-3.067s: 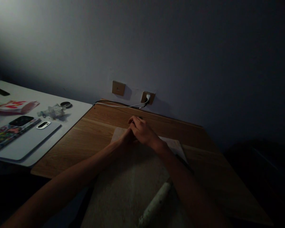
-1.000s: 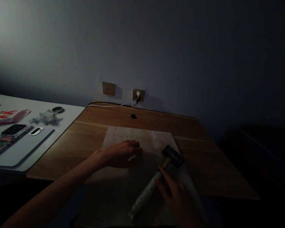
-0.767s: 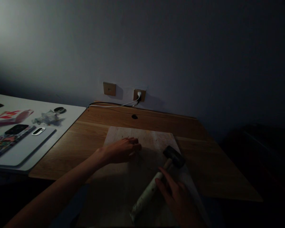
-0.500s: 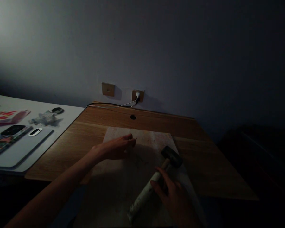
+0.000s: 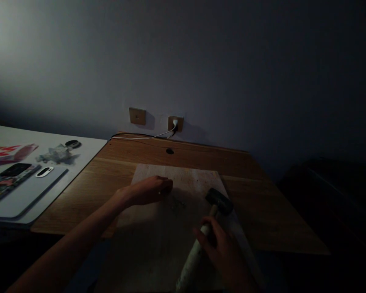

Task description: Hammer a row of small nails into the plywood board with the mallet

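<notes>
My right hand (image 5: 224,248) is wrapped round the pale, worn handle of a mallet (image 5: 190,260). Its dark, blocky head points away from me, over the right side of a light wooden board (image 5: 158,240). Above the board's left part, my left hand (image 5: 151,190) has its fingers curled in and pressed together. Whatever they hold, if anything, is too small and dark to make out. Just right of those fingers lie several small thin pieces, perhaps nails (image 5: 179,203), on the board. A row of small dark marks (image 5: 183,179) runs near the board's far edge.
The board lies on a brown wooden table (image 5: 256,203) with a round cable hole. Behind it, a wall socket (image 5: 175,123) holds a white plug and cables. On a white table (image 5: 88,144) at left are a grey laptop-like slab (image 5: 27,199), a phone, crumpled plastic and a red-and-white packet.
My left fingers have curled down closer to the board. The mallet's handle has swung slightly to the right at its near end, with my right hand still round it.
</notes>
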A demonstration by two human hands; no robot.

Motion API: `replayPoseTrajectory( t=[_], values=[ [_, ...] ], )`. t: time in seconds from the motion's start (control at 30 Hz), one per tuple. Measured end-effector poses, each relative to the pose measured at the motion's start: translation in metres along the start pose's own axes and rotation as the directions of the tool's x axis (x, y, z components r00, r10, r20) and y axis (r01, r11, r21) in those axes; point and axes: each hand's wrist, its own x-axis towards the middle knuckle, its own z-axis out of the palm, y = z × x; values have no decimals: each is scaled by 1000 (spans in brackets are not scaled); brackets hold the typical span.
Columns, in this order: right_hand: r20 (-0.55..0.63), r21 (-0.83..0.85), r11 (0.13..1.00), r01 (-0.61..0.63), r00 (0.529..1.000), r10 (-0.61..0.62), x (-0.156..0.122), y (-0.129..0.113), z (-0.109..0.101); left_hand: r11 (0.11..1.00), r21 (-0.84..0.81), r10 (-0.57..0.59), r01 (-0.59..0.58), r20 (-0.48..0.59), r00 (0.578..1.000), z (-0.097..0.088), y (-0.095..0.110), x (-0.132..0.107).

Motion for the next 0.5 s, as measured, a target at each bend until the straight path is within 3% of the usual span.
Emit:
replayPoseTrajectory(
  t=[0.13,0.27,0.33,0.5],
  values=[
    [-30,327,945,-29,999,41,-6,10,-4,989,-92,103,-112,-101,990,4,-2,40],
    [39,749,631,-203,964,264,-16,10,-16,967,-179,148,-182,-188,971,23,-5,99],
    [90,793,543,-276,935,344,-18,7,-22,966,-184,140,-181,-216,966,34,-6,124],
    [80,815,520,-257,938,338,-9,3,-22,989,-74,109,-126,-203,973,51,-4,153]
  ],
)
